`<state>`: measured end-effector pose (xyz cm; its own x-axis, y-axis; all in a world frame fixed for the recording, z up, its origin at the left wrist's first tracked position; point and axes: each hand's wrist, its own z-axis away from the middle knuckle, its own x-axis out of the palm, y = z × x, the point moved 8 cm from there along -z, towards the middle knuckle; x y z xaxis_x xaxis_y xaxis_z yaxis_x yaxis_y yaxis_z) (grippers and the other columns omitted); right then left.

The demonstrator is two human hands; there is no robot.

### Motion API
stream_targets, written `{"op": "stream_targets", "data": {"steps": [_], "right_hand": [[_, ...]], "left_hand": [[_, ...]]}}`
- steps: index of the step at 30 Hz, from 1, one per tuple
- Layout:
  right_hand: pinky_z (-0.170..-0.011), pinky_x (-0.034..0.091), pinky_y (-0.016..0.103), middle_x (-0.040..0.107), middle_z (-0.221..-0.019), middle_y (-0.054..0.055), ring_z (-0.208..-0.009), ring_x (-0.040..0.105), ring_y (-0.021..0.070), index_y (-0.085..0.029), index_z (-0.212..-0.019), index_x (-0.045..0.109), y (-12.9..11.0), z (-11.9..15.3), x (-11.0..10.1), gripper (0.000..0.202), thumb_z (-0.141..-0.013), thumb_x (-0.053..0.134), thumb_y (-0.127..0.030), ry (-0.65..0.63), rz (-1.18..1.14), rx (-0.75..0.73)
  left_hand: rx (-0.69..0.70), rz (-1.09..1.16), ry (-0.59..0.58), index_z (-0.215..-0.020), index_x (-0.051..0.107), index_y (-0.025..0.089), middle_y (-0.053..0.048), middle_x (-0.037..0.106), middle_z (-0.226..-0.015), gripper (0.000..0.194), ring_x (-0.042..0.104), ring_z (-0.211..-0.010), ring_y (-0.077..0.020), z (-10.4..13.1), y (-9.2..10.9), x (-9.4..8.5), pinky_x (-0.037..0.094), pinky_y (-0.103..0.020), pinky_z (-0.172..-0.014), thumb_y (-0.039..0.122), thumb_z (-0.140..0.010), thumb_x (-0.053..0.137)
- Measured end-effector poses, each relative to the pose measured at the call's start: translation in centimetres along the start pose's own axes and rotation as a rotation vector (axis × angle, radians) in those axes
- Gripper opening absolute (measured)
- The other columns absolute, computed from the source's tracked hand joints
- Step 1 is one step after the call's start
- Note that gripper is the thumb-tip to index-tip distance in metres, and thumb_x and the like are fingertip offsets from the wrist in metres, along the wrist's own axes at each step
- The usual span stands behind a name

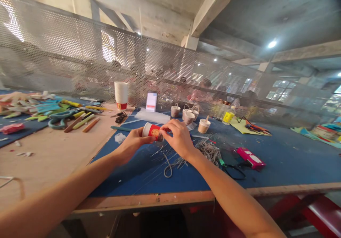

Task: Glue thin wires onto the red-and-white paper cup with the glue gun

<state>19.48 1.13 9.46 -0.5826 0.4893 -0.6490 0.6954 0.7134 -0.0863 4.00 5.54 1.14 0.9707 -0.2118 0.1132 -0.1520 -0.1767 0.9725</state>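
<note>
A white and red paper cup lies on its side in the air above the blue table mat. My left hand is wrapped round its left part, thumb on the near side. At the cup's right end, my right hand pinches with thumb and forefinger; whatever lies between those fingertips is too small to make out. A heap of grey cord and thin wires sits on the mat to the right of the hands, with one cord loop below them.
Small cups with cord handles stand behind my right hand, near a cup with a stick. A stack of paper cups, a phone, scissors, a yellow-labelled bottle and a pink device surround the work area.
</note>
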Motion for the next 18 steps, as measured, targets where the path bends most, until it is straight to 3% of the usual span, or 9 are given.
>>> {"op": "stream_targets", "data": {"steps": [18], "right_hand": [[-0.085,0.043,0.035,0.072,-0.092,0.003,-0.095,0.065,0.0193,-0.021,-0.088,0.07,0.36,-0.09,-0.02,0.009,-0.095,0.066,-0.02,0.003,0.053,0.022]], "left_hand": [[0.008,-0.064,0.011,-0.089,0.078,0.017,-0.004,0.08,-0.083,0.023,0.068,-0.073,-0.0196,0.23,0.73,0.45,0.047,-0.029,-0.072,0.014,-0.066,0.079]]}}
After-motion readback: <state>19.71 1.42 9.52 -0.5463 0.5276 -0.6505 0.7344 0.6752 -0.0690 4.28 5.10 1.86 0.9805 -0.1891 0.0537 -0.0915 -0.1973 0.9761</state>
